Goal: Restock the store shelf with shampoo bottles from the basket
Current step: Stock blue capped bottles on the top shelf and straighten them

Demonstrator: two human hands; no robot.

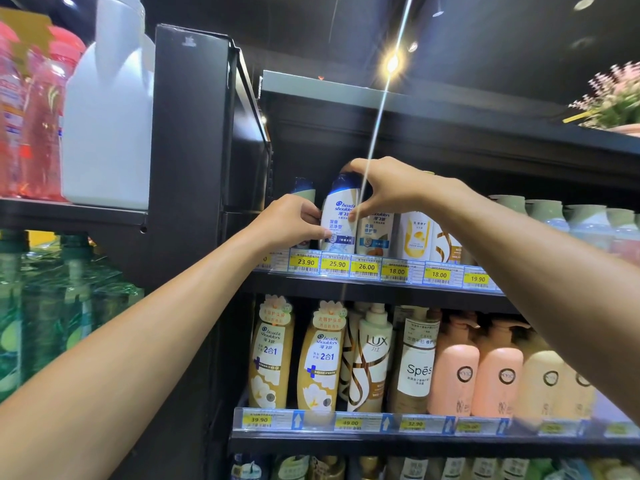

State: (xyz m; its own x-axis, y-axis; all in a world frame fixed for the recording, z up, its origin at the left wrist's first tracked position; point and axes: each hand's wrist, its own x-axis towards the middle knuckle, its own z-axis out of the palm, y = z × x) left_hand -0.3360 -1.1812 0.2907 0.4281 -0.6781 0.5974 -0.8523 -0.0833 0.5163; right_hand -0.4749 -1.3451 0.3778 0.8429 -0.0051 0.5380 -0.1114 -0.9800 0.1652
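Head & Shoulders shampoo bottle (337,225) is at the front of the upper shelf (381,289), straight ahead of the person, both arms stretched up to it. Long axis vertical, dark-blue cap on top, label facing out. Base is hidden behind the price rail (367,271), so can't tell if it's fully set down.

Left hand (294,223) pinches its lower left side w/ fingertips. Right hand (384,188) is curled over the cap & right shoulder, thumb on the label. Both grasp it, neither nearer; right sits higher. My guess: next is a short settle into the slot, then let go. Basket not in view.

Readable: "head & shoulders" + Chinese text on the label. 25.90 tag (337,264) sits right under it; others read 23.90, 26.00, 18.00, 18.00, 19.90. Just beside on the right is a second Head & Shoulders btl (375,233). On the shelf below: two "2合1" Head & Shoulders btls (270,355), LUX (372,355), Spēs (417,368); tags 39.90, 49.00, 32.90.
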